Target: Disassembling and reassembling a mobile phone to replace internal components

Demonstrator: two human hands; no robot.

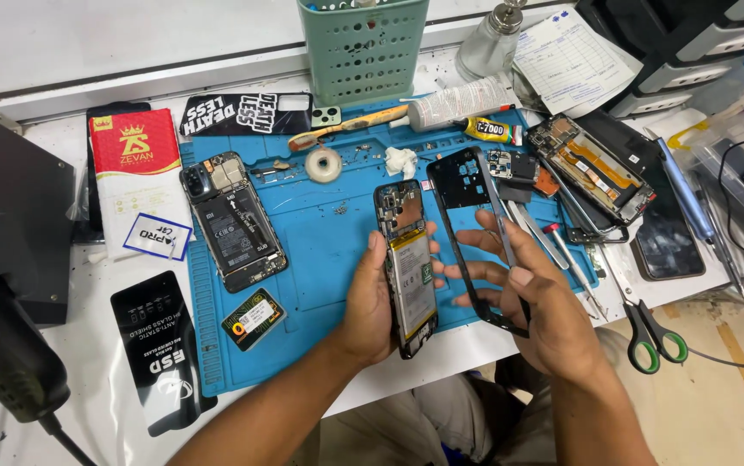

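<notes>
Left hand grips open phone by edges; right hand pinches black frame. Judge: line up frame corners squarely over phone, keep fingers off battery.

A red-and-white flat package lies at the table's left, a white slip with a blue border on it. Below lies a black glossy packet. A small black, yellow-labelled box sits on the blue mat.

Three opened phones, one scissors
</notes>
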